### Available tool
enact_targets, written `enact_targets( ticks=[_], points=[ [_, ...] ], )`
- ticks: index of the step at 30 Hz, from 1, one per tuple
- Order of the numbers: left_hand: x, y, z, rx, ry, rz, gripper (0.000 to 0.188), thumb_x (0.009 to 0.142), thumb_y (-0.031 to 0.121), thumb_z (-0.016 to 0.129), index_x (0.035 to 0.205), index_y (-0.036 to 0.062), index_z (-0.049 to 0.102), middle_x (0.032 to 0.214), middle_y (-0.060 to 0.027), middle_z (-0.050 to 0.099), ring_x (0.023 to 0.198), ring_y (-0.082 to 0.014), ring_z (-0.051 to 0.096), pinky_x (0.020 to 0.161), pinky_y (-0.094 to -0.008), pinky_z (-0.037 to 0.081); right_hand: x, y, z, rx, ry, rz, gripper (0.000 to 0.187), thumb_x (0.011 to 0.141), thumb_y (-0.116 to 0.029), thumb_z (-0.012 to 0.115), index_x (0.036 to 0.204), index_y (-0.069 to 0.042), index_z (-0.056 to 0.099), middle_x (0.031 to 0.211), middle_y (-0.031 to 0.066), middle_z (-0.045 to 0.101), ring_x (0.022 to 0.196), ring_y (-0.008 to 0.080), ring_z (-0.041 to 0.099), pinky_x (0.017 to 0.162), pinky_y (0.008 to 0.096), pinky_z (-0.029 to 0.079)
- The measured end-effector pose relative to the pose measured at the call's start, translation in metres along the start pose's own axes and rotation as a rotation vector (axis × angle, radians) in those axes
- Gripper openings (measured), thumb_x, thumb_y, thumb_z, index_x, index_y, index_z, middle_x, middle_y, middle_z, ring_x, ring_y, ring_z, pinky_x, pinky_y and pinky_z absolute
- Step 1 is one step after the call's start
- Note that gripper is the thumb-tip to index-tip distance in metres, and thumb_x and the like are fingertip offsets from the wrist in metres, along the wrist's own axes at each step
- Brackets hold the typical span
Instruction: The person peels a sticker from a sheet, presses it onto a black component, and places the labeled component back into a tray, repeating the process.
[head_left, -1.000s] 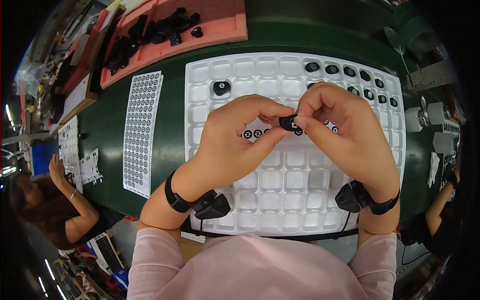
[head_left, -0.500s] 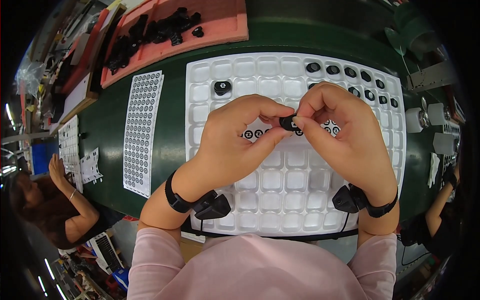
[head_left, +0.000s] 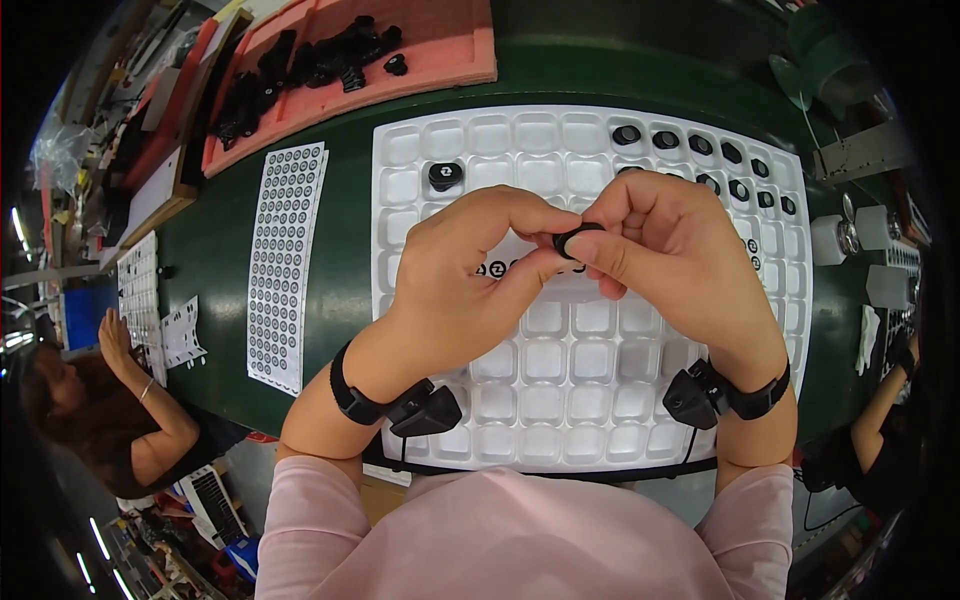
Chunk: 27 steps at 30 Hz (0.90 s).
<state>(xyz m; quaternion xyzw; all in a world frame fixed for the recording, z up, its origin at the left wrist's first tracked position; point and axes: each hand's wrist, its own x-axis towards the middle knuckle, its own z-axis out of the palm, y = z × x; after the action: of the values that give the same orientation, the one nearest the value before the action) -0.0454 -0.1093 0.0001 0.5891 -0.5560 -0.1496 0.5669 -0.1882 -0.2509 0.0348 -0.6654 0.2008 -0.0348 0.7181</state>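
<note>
Above the middle of a white compartment tray (head_left: 545, 362), both of my hands meet at a small round black part (head_left: 572, 243), possibly a cap or knob. My left hand (head_left: 450, 268) pinches it between thumb and forefinger. The thumb of my right hand (head_left: 675, 250) lies across its face, with the fingers curled behind it. Below the hands runs a strip of round black-and-white stickers (head_left: 497, 269), partly hidden by them. One black part with a white mark (head_left: 445, 177) sits in the tray's upper left. Several plain-topped black parts (head_left: 701, 146) fill compartments at the upper right.
A sheet of round stickers (head_left: 284, 270) lies left of the tray on the green table (head_left: 215, 345). Behind it, a pink foam tray (head_left: 445, 50) holds a heap of black parts (head_left: 340, 55). Co-workers sit at left (head_left: 150, 420) and right. Clear-and-white containers (head_left: 830, 240) stand at the right.
My right thumb has moved left onto the part's face, covering the white mark that showed there. The right hand has shifted slightly left; the left hand has barely moved.
</note>
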Motion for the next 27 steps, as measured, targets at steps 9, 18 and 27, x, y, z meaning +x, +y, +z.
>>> enact_targets(
  ticks=[9, 18, 27],
  points=[
    [0.010, -0.002, -0.011, 0.168, -0.035, -0.005, 0.025, 0.075, -0.003, 0.073, 0.098, 0.0014, 0.066, 0.091, -0.0103, 0.066, 0.080, -0.0204, 0.065, 0.074, -0.0280, 0.052, 0.004, 0.010, -0.007, -0.051, 0.067, -0.107, 0.019, 0.092, -0.004, 0.061, 0.109, 0.004, 0.062, 0.084, 0.0033, 0.063, 0.075, 0.0100, 0.058, 0.071, 0.0227, 0.048],
    [0.019, -0.059, -0.067, 0.462, -0.028, -0.261, 0.029, 0.073, 0.003, 0.076, 0.100, 0.0021, 0.064, 0.096, -0.0104, 0.063, 0.091, -0.0237, 0.061, 0.079, -0.0341, 0.049, 0.009, 0.011, -0.011, -0.441, 0.218, -0.241, 0.020, 0.090, -0.004, 0.062, 0.110, 0.000, 0.065, 0.088, 0.0014, 0.063, 0.082, 0.0089, 0.057, 0.077, 0.0244, 0.046],
    [0.016, -0.023, -0.036, 0.607, -0.166, -0.093, 0.027, 0.076, 0.007, 0.073, 0.101, 0.0030, 0.065, 0.101, -0.0140, 0.060, 0.099, -0.0329, 0.056, 0.087, -0.0402, 0.045, 0.011, 0.023, -0.023, -0.684, 0.258, -0.278, 0.017, 0.084, -0.003, 0.067, 0.101, -0.001, 0.064, 0.088, 0.0052, 0.065, 0.081, 0.0150, 0.060, 0.076, 0.0278, 0.048]
  ],
)
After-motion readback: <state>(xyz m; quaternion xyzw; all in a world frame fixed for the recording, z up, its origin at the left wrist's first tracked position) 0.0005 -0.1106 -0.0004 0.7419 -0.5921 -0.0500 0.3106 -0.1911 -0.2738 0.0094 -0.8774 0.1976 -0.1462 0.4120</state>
